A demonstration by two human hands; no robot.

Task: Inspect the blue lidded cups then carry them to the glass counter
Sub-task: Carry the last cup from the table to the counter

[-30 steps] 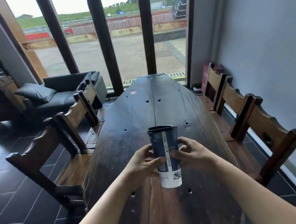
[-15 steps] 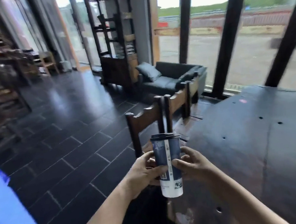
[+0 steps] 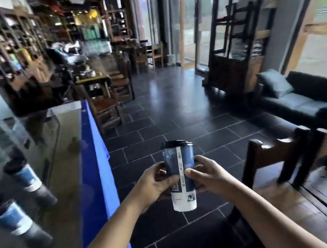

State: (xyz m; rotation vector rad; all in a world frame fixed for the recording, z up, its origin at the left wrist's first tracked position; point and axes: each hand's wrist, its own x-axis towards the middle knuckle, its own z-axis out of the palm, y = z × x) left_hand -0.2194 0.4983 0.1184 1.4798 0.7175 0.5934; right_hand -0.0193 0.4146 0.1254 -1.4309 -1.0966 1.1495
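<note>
I hold one blue paper cup (image 3: 181, 175) with a black lid upright in front of me, above the dark tiled floor. My left hand (image 3: 152, 182) grips its left side and my right hand (image 3: 205, 175) grips its right side, thumbs on the near face. The glass counter (image 3: 59, 158) with a blue front edge runs along the left. Two more blue lidded cups stand on it: one (image 3: 27, 177) farther back and one (image 3: 12, 218) closer to me, both blurred.
A wooden chair (image 3: 287, 155) and the dark table's edge (image 3: 324, 196) lie to my right. A black sofa (image 3: 309, 100) stands by the windows at right. More chairs and a small table (image 3: 102, 94) stand past the counter's far end. Tiled floor (image 3: 177, 111) stretches ahead.
My view has swung left from the table toward the room, bringing the glass counter and its two cups into sight. Both hands keep the same grip on the cup.
</note>
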